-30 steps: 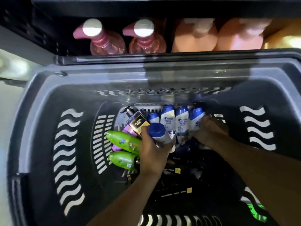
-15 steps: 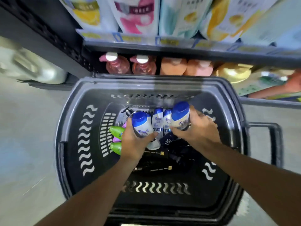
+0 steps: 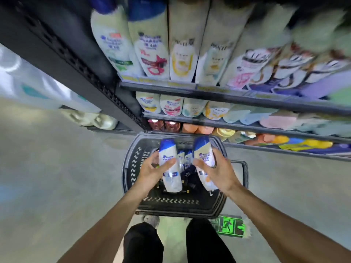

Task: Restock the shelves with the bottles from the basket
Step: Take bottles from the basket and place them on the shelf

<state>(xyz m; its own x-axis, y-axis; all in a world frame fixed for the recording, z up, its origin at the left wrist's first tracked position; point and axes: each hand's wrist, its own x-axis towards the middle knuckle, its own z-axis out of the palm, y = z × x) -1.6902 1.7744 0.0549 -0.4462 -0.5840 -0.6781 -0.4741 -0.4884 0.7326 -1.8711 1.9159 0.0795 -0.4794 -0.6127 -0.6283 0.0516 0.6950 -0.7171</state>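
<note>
A dark grey basket point(image 3: 133, 168) stands on the floor below me. My left hand point(image 3: 152, 172) grips a white shampoo bottle with a blue cap point(image 3: 169, 164), held above the basket. My right hand point(image 3: 218, 172) grips a second white bottle with a blue cap point(image 3: 204, 158) beside it. More blue-capped bottles point(image 3: 184, 158) and dark items lie inside the basket between the two held ones. The shelves point(image 3: 209, 88) rise in front, filled with rows of shampoo bottles point(image 3: 152, 54).
Pump bottles point(image 3: 165, 125) and orange bottles point(image 3: 197, 128) fill the lowest shelf just behind the basket. A black upright post point(image 3: 85, 69) borders the shelving on the left. A green exit sign point(image 3: 230, 225) is stuck on the grey floor by my legs point(image 3: 144, 243).
Both hands have lifted a blue-capped bottle each out of the basket. My view has risen, so the basket looks smaller and the upper shelves show.
</note>
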